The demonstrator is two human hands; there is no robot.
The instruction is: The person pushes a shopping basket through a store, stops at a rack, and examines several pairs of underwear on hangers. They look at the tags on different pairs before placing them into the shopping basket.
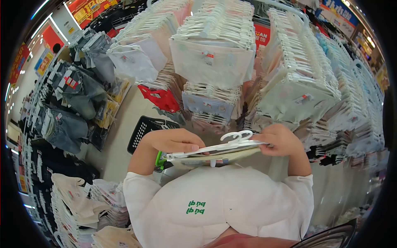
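Observation:
I hold a flat stack of packaged garments on white plastic hangers (pixel 215 151) level in front of my chest. My left hand (pixel 175 141) grips the stack's left end, thumb on top by the hanger clip. My right hand (pixel 281 139) holds the right end, fingers curled over the hanger arm near the white hooks (pixel 236 135). Both forearms come out of white sleeves.
Racks of hanging pale packaged clothes (pixel 215 58) fill the space ahead and to the right. Denim garments (pixel 66 120) hang on the left. A black shopping basket (pixel 144 130) with a green handle sits on the floor below my left hand. Folded cream garments (pixel 78 202) are stacked lower left.

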